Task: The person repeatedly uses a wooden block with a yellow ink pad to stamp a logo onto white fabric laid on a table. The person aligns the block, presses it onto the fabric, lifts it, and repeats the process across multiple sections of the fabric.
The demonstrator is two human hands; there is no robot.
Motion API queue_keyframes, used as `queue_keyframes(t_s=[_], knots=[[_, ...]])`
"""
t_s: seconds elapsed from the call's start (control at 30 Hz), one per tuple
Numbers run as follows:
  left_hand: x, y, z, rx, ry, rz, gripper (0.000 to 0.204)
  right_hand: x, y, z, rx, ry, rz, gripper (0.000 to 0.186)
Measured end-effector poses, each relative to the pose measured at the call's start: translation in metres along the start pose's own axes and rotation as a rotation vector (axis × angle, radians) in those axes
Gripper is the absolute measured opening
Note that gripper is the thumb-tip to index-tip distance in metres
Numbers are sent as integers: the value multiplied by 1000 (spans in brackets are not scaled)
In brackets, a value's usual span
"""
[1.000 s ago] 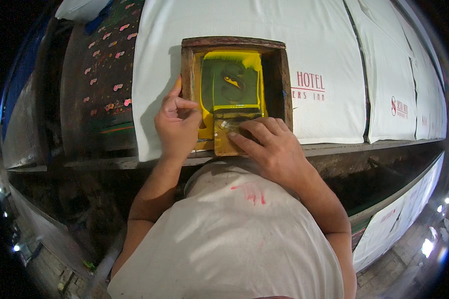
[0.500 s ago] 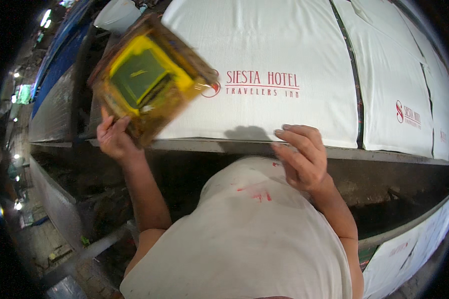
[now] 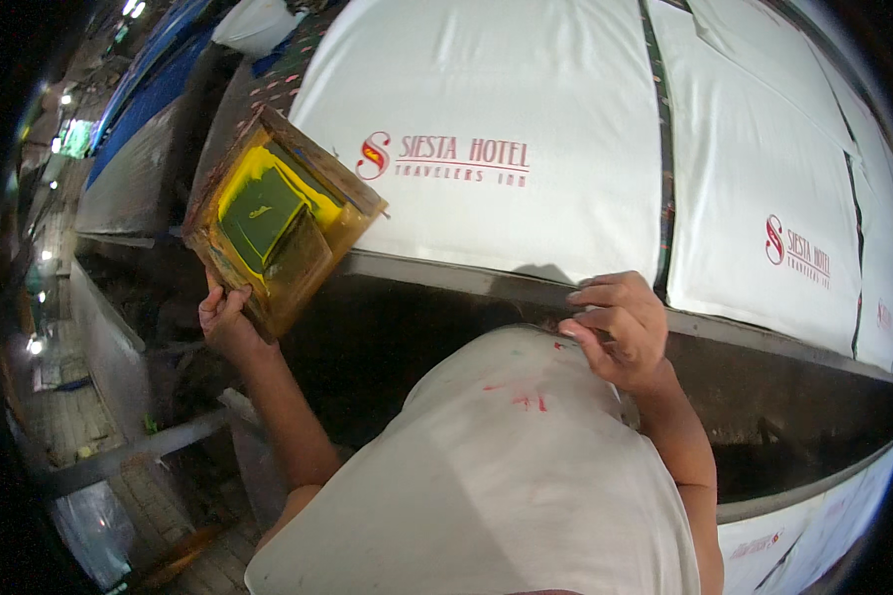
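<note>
My left hand point(image 3: 226, 319) grips the lower edge of a small wooden printing screen point(image 3: 280, 220) smeared with yellow ink, with a squeegee lying inside it. The screen is lifted off the table and tilted, held out past the left end of a white cloth point(image 3: 526, 89). That cloth carries a fresh red and yellow printed logo point(image 3: 446, 159). My right hand point(image 3: 620, 327) hovers by the table's near edge, fingers curled loosely and holding nothing. My white shirt, spotted with red, fills the lower middle.
Another white cloth with a red logo point(image 3: 798, 248) lies to the right on the long dark table point(image 3: 446, 297). More white cloth hangs lower right. At the left run a blue cover, a metal rail point(image 3: 129, 451) and a dim floor.
The screen sat flat on the cloth under both hands; my left hand has lifted it off and swung it left, uncovering the print. My right hand let go and drew back.
</note>
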State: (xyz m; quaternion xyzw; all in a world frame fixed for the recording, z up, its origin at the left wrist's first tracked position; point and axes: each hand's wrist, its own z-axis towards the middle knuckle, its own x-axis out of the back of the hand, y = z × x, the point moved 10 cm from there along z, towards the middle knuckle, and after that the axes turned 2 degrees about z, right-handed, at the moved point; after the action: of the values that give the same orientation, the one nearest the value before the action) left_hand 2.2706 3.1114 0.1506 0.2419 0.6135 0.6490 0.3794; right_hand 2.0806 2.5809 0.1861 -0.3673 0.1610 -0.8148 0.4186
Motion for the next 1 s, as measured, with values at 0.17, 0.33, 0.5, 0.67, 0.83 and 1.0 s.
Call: queue_keyframes(t_s=[0.17, 0.33, 0.5, 0.67, 0.83, 1.0], knots=[[-88, -7, -35, 62, -411, 95, 62, -10, 5, 7, -16, 6, 50, 22], [-202, -41, -96, 133, -678, -22, 53, 2, 26, 5, -332, -50, 97, 47], [-273, -84, -157, 83, -835, -58, 51, 35, 57, -35, -639, 58, 208, 66], [-328, -65, -242, 187, -891, -83, 32, 87, 77, -79, -780, 253, 327, 64], [-392, -58, -356, 145, -974, -106, 27, 179, 107, -129, -755, 362, 187, 49], [-439, -61, -480, 60, -1038, 38, 25, 291, 144, -196, -776, 306, 52, 46]])
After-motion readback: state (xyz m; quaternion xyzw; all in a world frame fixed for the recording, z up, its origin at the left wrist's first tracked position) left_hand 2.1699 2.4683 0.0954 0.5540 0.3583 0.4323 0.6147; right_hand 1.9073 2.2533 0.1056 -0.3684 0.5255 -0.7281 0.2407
